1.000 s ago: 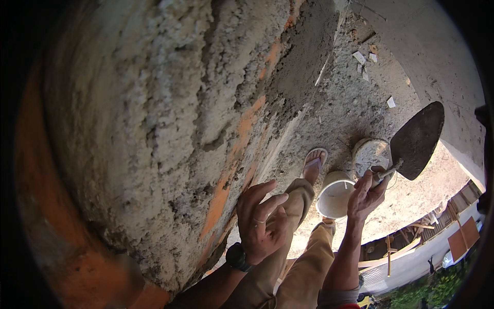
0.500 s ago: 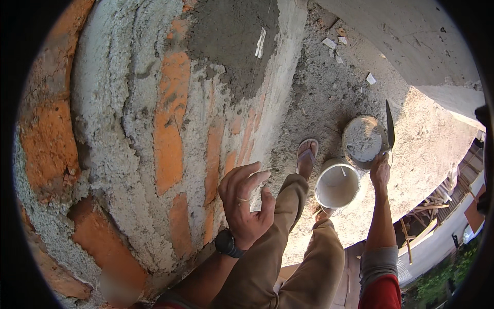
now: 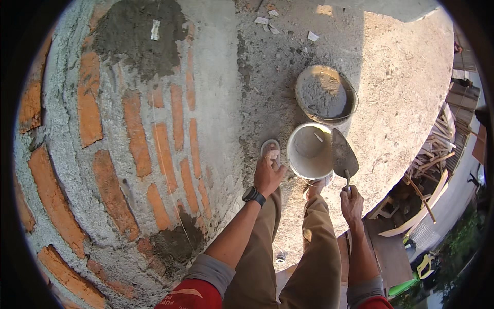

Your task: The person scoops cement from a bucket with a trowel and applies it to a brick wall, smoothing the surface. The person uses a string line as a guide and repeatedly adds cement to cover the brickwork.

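1. Right hand [image 3: 351,202] is stretched out and down on the right side, forearm coming in from the lower edge, fingers wrapped tight around the handle of a trowel [image 3: 342,154]. The blade points away from the person and hangs over the right rim of the white bucket [image 3: 310,151].
2. Left hand [image 3: 268,174] reaches forward with a pretty straight arm, black watch [image 3: 253,195] on the wrist. The back of the hand faces the camera and the fingers look loosely curled with nothing in them, though the fingertips are hard to see. It sits just left of the white bucket and in front of the sandalled foot [image 3: 271,150].
3. The white bucket stands on the sandy ground right past the person's knees, and looks mostly pale inside.
4. Further out, touching or nearly touching it, is a second bucket [image 3: 326,95] full of grey mortar.
5. Left side is all brick wall [image 3: 128,149], orange bricks with rough grey joints and a darker wet patch up at the far end.
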`<state>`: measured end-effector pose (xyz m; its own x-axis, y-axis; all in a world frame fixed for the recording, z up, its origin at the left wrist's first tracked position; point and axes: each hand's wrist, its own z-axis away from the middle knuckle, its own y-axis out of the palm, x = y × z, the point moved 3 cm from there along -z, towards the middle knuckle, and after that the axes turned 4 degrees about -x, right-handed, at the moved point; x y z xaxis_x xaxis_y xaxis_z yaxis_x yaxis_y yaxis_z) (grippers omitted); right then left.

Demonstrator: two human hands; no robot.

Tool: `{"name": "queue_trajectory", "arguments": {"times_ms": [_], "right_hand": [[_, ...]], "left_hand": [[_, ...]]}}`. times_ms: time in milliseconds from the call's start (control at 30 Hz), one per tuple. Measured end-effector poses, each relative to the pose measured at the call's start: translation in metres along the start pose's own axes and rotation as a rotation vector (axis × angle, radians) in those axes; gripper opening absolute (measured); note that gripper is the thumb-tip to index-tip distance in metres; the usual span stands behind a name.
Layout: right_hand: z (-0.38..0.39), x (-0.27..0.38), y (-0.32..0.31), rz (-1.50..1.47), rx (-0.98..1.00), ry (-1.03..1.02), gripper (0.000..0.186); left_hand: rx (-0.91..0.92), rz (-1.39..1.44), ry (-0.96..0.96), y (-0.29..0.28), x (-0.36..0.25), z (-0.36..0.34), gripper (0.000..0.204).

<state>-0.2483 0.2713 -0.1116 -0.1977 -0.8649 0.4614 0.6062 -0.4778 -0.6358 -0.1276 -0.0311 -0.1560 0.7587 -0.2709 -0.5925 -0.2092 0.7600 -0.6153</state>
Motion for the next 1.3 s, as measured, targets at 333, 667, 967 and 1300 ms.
{"name": "queue_trajectory", "arguments": {"times_ms": [333, 667, 967, 1300], "right_hand": [[-0.040, -0.034, 0.117, 0.298, 0.188, 0.063, 0.039], [0.009, -0.007, 0.093, 0.350, 0.314, 0.280, 0.037], [0.018, 0.025, 0.089, 0.395, 0.320, 0.022, 0.027], [0.025, 0.099, 0.083, 0.280, 0.255, -0.201, 0.030]], "left_hand": [[0.257, -0.234, 0.054, 0.088, 0.043, -0.121, 0.092], [0.056, -0.224, -0.159, 0.130, 0.056, -0.012, 0.052], [-0.037, -0.487, -0.207, 0.022, 0.008, 0.051, 0.042], [-0.153, -0.710, -0.068, -0.064, -0.058, 0.043, 0.045]]}}
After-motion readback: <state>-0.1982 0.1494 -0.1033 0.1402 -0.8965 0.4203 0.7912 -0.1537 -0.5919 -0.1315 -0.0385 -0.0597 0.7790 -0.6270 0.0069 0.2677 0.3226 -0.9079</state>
